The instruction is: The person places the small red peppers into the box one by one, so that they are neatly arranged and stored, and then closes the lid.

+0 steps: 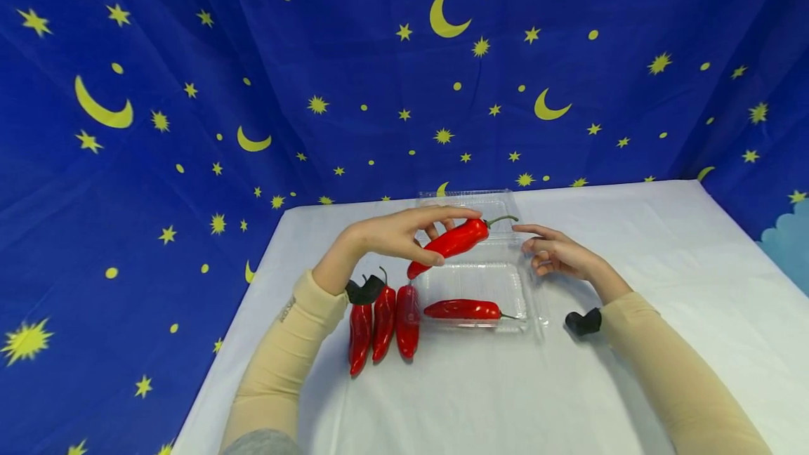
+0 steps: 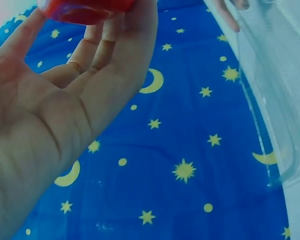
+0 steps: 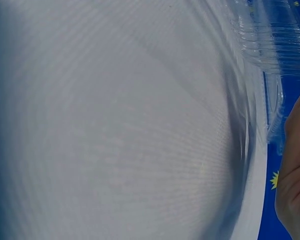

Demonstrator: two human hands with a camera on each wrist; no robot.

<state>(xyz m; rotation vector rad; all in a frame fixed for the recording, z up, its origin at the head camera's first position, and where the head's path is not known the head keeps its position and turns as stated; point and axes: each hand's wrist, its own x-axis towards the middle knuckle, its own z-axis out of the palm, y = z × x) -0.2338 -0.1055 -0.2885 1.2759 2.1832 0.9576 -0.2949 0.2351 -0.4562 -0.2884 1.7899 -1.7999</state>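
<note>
My left hand (image 1: 404,230) pinches a red chili pepper (image 1: 458,239) between thumb and fingers, above a clear plastic clamshell box (image 1: 474,276). The pepper's green stem points right, towards my right hand; in the left wrist view its red body (image 2: 90,11) shows at the top. Inside the box's near half another red pepper (image 1: 463,310) lies sideways, stem to the right. My right hand (image 1: 559,253) is at the box's right side, index finger extended and the others loosely bent, with nothing in it. The raised lid (image 1: 468,196) stands at the back, partly behind my left hand.
Three more red peppers lie side by side left of the box, the nearest to it (image 1: 407,343) overlapping its edge in the head view. A white cloth (image 1: 505,399) covers the table. Blue curtains (image 1: 379,55) with yellow moons and stars hang behind and at the sides.
</note>
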